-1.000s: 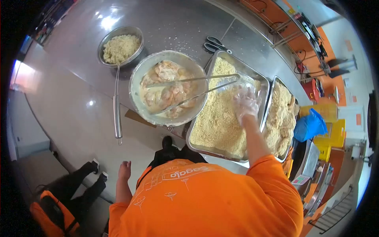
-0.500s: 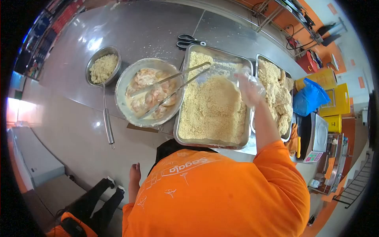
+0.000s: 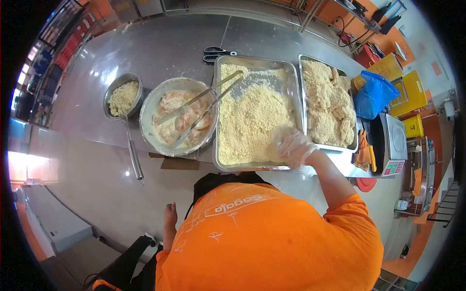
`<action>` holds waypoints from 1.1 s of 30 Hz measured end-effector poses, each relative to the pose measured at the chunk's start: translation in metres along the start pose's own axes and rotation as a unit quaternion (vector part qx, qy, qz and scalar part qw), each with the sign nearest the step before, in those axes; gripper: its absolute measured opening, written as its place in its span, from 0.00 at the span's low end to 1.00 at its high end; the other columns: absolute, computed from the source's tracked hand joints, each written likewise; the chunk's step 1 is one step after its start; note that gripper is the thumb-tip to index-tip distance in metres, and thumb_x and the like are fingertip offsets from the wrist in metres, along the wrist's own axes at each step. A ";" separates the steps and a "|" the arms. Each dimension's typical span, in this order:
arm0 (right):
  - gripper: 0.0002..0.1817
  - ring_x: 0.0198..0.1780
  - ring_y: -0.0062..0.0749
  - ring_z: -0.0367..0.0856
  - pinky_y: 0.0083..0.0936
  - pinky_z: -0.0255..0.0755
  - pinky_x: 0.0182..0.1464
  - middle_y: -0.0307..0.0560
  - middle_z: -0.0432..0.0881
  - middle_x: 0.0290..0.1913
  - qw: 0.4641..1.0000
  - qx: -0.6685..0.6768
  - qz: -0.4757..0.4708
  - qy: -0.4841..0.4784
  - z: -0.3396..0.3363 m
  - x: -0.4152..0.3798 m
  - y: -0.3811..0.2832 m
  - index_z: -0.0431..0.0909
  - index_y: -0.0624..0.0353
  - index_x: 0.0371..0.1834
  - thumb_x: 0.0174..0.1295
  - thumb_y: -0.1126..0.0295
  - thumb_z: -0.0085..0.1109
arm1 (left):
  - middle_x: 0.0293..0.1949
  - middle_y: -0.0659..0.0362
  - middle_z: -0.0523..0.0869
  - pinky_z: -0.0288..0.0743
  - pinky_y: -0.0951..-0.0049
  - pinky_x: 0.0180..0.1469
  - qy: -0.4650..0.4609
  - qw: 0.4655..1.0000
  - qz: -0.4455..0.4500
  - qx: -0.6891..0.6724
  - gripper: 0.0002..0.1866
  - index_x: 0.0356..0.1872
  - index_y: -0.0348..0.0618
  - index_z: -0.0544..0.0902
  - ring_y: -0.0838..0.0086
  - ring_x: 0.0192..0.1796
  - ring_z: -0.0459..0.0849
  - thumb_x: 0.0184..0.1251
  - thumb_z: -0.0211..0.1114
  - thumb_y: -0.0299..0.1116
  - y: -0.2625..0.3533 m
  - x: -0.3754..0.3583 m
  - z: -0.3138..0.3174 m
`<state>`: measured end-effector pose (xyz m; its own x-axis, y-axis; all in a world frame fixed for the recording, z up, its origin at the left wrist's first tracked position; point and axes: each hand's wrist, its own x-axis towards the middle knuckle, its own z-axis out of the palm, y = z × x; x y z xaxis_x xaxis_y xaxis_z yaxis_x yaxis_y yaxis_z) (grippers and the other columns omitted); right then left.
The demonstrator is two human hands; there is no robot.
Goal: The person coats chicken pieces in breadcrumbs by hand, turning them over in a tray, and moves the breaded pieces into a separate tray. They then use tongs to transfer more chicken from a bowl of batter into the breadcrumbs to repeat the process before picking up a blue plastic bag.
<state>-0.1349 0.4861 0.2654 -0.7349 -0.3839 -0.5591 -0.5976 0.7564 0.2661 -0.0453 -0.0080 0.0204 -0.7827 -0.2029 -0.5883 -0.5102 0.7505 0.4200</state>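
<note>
Pale yellow crumbs (image 3: 259, 114) — grainy, loosely heaped — lie beside the fingers of the gloved right hand (image 3: 293, 146); spread or pressed together, I cannot tell.

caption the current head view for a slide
A gloved right hand at a metal tray of crumbs, between a bowl of wet pieces and another tray of coated pieces.
</note>
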 end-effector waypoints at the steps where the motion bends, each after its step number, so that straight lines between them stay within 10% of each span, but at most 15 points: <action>1: 0.21 0.52 0.45 0.67 0.33 0.64 0.52 0.58 0.71 0.46 0.999 0.048 0.010 -0.006 -0.006 0.003 -0.009 0.67 0.60 0.51 0.55 0.63 0.42 | 0.38 0.41 0.77 0.67 0.59 0.45 -0.002 1.000 0.000 0.011 0.22 0.38 0.33 0.74 0.49 0.44 0.74 0.63 0.45 0.46 -0.005 -0.002 0.003; 7: 0.42 0.62 0.57 0.52 0.41 0.52 0.60 0.66 0.56 0.59 0.956 0.256 0.113 0.091 -0.006 0.047 -0.036 0.52 0.50 0.63 0.47 0.39 0.46 | 0.38 0.41 0.77 0.67 0.58 0.45 0.011 1.000 -0.009 -0.003 0.22 0.37 0.32 0.74 0.49 0.44 0.74 0.62 0.46 0.46 -0.054 -0.011 0.030; 21: 0.16 0.45 0.33 0.74 0.24 0.69 0.48 0.45 0.75 0.44 0.950 0.299 0.065 0.061 -0.004 0.054 -0.011 0.69 0.51 0.50 0.57 0.67 0.43 | 0.35 0.40 0.78 0.68 0.58 0.44 0.046 0.998 0.019 -0.027 0.22 0.36 0.32 0.74 0.48 0.42 0.75 0.62 0.47 0.46 -0.061 -0.028 0.036; 26: 0.14 0.40 0.33 0.77 0.24 0.72 0.43 0.43 0.75 0.45 0.972 0.096 -0.003 0.213 0.052 0.088 0.071 0.73 0.55 0.45 0.59 0.67 0.41 | 0.35 0.40 0.78 0.68 0.58 0.44 -0.011 0.997 0.006 -0.079 0.22 0.36 0.32 0.74 0.48 0.42 0.75 0.61 0.48 0.46 -0.112 0.005 0.067; 31: 0.14 0.50 0.30 0.71 0.23 0.64 0.53 0.44 0.74 0.48 0.874 0.371 0.310 0.055 -0.068 0.073 0.066 0.70 0.55 0.47 0.58 0.67 0.44 | 0.37 0.41 0.78 0.67 0.58 0.45 0.008 0.999 -0.038 0.006 0.22 0.37 0.33 0.74 0.49 0.44 0.74 0.61 0.48 0.47 -0.042 -0.023 0.022; 33: 0.17 0.50 0.33 0.71 0.25 0.62 0.54 0.47 0.74 0.47 0.912 0.301 0.277 0.024 -0.068 0.097 0.071 0.70 0.55 0.48 0.59 0.62 0.41 | 0.38 0.41 0.77 0.67 0.58 0.45 -0.003 0.999 -0.037 -0.022 0.22 0.37 0.34 0.75 0.49 0.44 0.74 0.61 0.48 0.47 -0.049 -0.013 0.023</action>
<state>-0.2701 0.4663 0.2840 -0.8926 0.1344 -0.4303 0.1441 0.9895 0.0101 -0.0017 -0.0279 -0.0084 -0.7407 -0.2528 -0.6224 -0.5815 0.7052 0.4056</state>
